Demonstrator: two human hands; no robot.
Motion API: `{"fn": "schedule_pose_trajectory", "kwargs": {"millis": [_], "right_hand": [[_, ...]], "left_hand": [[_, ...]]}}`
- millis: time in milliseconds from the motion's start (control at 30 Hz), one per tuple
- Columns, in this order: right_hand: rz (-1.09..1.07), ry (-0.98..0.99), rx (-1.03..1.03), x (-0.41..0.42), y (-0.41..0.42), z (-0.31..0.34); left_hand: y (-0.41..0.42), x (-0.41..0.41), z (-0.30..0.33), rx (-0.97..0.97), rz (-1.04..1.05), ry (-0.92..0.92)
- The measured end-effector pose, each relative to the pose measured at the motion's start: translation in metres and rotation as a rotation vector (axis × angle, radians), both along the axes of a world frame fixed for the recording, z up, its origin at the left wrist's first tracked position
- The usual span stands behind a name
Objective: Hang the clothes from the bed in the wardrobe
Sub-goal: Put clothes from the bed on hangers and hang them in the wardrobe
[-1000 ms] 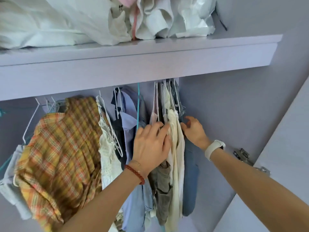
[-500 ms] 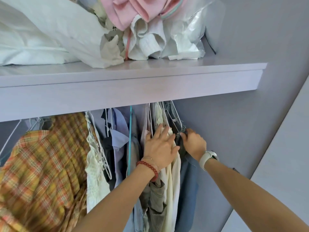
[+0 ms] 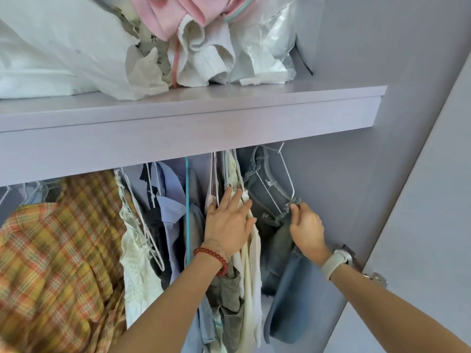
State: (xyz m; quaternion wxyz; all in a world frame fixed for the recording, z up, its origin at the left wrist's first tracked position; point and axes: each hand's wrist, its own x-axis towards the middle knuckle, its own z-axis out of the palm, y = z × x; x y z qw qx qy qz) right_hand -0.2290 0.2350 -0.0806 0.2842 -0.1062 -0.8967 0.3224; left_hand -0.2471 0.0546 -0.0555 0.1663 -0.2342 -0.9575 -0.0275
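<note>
A pale lilac shelf (image 3: 229,103) runs across the wardrobe. On it lie a white pillow (image 3: 33,72), a white bag (image 3: 84,47), crumpled white cloth (image 3: 204,59) under pink cloth (image 3: 163,14), and a clear plastic bag (image 3: 270,47).

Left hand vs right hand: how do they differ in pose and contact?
The left hand lies flat, fingers straight, pressing the cream garment aside; the right hand has curled fingers pinching the denim garment. Left wears a red bead bracelet, right a white watch. Both reach into the hanging clothes.
</note>
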Motion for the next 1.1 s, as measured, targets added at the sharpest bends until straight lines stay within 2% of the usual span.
{"fn": "schedule_pose_trajectory", "kwargs": {"millis": [167, 300, 367, 500, 667, 733, 867, 1100], "right_hand": [[-0.060, 0.066, 0.063, 0.072, 0.020, -0.037], [-0.085, 0.131, 0.116, 0.136, 0.027, -0.063], [-0.121, 0.118, 0.156, 0.167, 0.030, -0.072], [-0.190, 0.051, 0.341, 0.239, 0.038, -0.086], [-0.296, -0.036, 0.446, 0.340, 0.051, -0.091], [-0.359, -0.100, 0.473, 0.382, 0.056, -0.093], [-0.504, -0.197, 0.445, 0.476, 0.067, -0.107], [-0.965, -0.346, 0.148, 0.657, 0.071, -0.143]], "left_hand": [[0.000, 0.006, 0.004, -0.077, 0.030, 0.106], [0.016, 0.025, 0.011, 0.059, -0.156, 0.355], [0.032, 0.034, 0.006, 0.124, -0.279, 0.387], [0.071, 0.056, -0.013, 0.252, -0.529, 0.175], [0.113, 0.084, -0.060, 0.031, -0.602, -0.297], [0.125, 0.104, -0.081, -0.027, -0.690, -0.366], [0.149, 0.168, -0.111, 0.022, -0.949, -0.489], [0.195, 0.351, -0.134, 0.160, -1.197, -0.752]]}}
